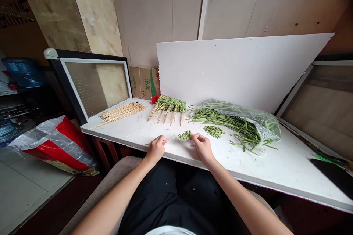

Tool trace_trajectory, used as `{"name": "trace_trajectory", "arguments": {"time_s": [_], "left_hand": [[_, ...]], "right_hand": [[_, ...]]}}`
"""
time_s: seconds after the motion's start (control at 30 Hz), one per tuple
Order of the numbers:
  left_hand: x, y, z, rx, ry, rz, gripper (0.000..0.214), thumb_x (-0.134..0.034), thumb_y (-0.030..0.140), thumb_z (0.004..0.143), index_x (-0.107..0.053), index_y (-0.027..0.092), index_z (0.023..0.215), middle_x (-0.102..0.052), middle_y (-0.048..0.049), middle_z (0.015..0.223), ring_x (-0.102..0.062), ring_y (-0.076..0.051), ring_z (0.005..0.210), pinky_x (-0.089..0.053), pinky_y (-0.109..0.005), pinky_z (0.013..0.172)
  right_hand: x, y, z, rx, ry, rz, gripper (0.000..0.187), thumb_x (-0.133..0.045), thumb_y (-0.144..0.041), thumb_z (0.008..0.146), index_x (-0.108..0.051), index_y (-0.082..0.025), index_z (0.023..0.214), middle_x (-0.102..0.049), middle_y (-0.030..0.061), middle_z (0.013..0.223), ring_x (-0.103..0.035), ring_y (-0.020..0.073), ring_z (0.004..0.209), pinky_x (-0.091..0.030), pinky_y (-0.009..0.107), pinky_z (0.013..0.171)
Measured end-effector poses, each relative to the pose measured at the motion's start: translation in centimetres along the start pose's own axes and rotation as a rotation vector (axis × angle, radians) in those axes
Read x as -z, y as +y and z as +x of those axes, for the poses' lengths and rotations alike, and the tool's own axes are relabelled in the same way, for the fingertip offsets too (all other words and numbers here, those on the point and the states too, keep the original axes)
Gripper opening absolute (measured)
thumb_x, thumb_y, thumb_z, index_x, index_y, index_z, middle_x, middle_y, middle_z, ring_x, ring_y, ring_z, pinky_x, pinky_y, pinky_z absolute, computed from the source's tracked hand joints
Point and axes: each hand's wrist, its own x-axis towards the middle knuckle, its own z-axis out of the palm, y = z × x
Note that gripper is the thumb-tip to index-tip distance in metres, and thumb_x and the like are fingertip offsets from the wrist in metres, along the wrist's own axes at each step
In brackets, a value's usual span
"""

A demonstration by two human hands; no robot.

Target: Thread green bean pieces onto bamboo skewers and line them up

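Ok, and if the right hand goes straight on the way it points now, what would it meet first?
The right hand would first meet the green bean pieces on the skewer, right in front of it. Beyond, perhaps the stacked filled skewers; depth is unclear.

Across the worktop [289,163]: a stick pile [122,112] left of centre, filled skewers [172,103] mid-frame — one held skewer [184,135] before them — then chopped beans [214,131], and long beans [220,116] partly in a bag [266,121] at right.
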Motion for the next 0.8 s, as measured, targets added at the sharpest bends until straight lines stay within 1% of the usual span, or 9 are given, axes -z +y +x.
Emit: {"name": "trace_trajectory", "arguments": {"time_s": [0.1,0.2,0.4,0.47,0.53,0.6,0.67,0.73,0.8], "left_hand": [[0.2,0.1,0.2,-0.005,-0.004,-0.017,0.038,-0.04,-0.011,0.08,-0.057,0.022,0.088,-0.073,-0.0041,0.086,-0.077,-0.018,0.087,-0.062,-0.027,0.075],[0.3,-0.1,0.3,0.007,0.011,-0.013,0.037,-0.041,-0.01,0.082,-0.057,0.022,0.09,-0.074,-0.0042,0.087,-0.077,-0.018,0.087,-0.062,-0.027,0.074],[0.2,-0.6,0.4,0.004,-0.012,-0.031,0.038,-0.041,-0.01,0.082,-0.06,0.022,0.091,-0.074,-0.0045,0.09,-0.076,-0.018,0.09,-0.062,-0.027,0.079],[0.2,-0.7,0.7,0.022,-0.029,-0.032,0.037,-0.042,-0.009,0.084,-0.061,0.021,0.091,-0.073,-0.0044,0.089,-0.075,-0.018,0.089,-0.061,-0.027,0.079],[0.4,-0.8,1.1,0.046,-0.043,-0.003,0.032,-0.045,-0.005,0.087,-0.063,0.021,0.09,-0.071,-0.0044,0.088,-0.073,-0.018,0.086,-0.059,-0.028,0.076],[0.6,-0.9,1.5,0.062,-0.049,0.043,0.027,-0.049,0.0,0.09,-0.066,0.021,0.087,-0.069,-0.0049,0.087,-0.07,-0.019,0.082,-0.057,-0.03,0.075],[0.7,-1.1,1.8,0.069,-0.044,0.076,0.025,-0.051,0.005,0.092,-0.068,0.02,0.085,-0.068,-0.0058,0.086,-0.068,-0.02,0.08,-0.056,-0.032,0.074],[0.8,-1.3,2.0,0.059,-0.038,0.098,0.025,-0.051,0.008,0.093,-0.071,0.02,0.083,-0.069,-0.0063,0.085,-0.066,-0.021,0.08,-0.054,-0.033,0.075],[0.8,-1.5,2.0,0.019,-0.043,0.148,0.024,-0.054,0.01,0.092,-0.072,0.021,0.08,-0.07,-0.0064,0.082,-0.063,-0.023,0.082,-0.053,-0.035,0.076]], "right_hand": [[0.2,-0.2,0.1,-0.035,-0.005,-0.001,0.052,-0.081,-0.07,0.073,-0.07,-0.019,0.068,-0.073,0.0089,0.083,-0.059,0.0201,0.071,-0.045,0.031,0.066],[0.4,-0.2,0.2,-0.028,-0.045,-0.007,0.05,-0.085,-0.066,0.07,-0.075,-0.018,0.077,-0.075,0.0101,0.093,-0.061,0.0207,0.076,-0.046,0.031,0.065],[0.6,-0.4,0.3,-0.084,-0.089,0.001,0.049,-0.088,-0.063,0.066,-0.077,-0.017,0.079,-0.075,0.0087,0.089,-0.06,0.0181,0.069,-0.044,0.029,0.061],[1.0,-0.7,0.5,-0.115,-0.107,-0.022,0.051,-0.086,-0.065,0.067,-0.078,-0.017,0.081,-0.076,0.0097,0.091,-0.06,0.0184,0.067,-0.044,0.03,0.059],[1.7,-0.9,1.0,-0.14,-0.08,-0.086,0.053,-0.08,-0.068,0.073,-0.079,-0.016,0.084,-0.077,0.0105,0.089,-0.06,0.0193,0.065,-0.044,0.031,0.06],[2.7,-0.9,1.7,-0.128,0.002,-0.147,0.054,-0.07,-0.069,0.081,-0.08,-0.016,0.084,-0.079,0.0116,0.089,-0.064,0.0215,0.069,-0.046,0.033,0.065],[3.8,-0.6,2.6,-0.082,0.081,-0.173,0.052,-0.064,-0.067,0.086,-0.08,-0.017,0.084,-0.08,0.0135,0.096,-0.069,0.0254,0.081,-0.05,0.034,0.074],[4.7,-0.2,3.2,-0.035,0.11,-0.177,0.048,-0.062,-0.063,0.088,-0.08,-0.018,0.089,-0.08,0.0146,0.1,-0.071,0.0285,0.094,-0.051,0.036,0.084],[5.1,0.1,3.6,-0.015,0.112,-0.182,0.046,-0.062,-0.058,0.087,-0.08,-0.017,0.096,-0.08,0.0145,0.095,-0.072,0.0301,0.097,-0.051,0.038,0.089]]}}
